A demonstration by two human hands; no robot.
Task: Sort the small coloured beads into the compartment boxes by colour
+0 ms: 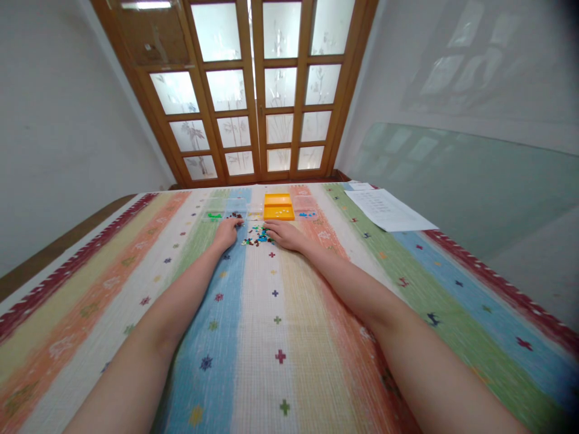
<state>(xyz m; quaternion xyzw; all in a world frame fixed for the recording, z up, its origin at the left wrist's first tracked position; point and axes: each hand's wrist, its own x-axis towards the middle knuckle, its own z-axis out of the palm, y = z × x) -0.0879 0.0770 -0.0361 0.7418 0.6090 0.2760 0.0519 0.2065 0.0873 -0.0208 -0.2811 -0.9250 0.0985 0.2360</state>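
Note:
A small pile of mixed coloured pieces (259,235) lies on the striped cloth between the hands. My left hand (230,230) is at the near edge of a clear box with dark pieces (234,215), its fingers pressed together; what they hold, if anything, is too small to name. My right hand (281,232) rests at the right side of the pile, fingertips at the pieces; whether it pinches one is too small to tell. Behind it stands an open yellow box (278,199) with pale pieces inside. Green pieces (214,216) lie at the left, blue pieces (307,214) at the right, in clear boxes.
The striped tablecloth (265,361) covers the long table. Printed white sheets (384,208) lie at the back right. Wooden doors with glass panes (257,90) stand beyond the table, and a glass panel (452,187) leans along the right wall.

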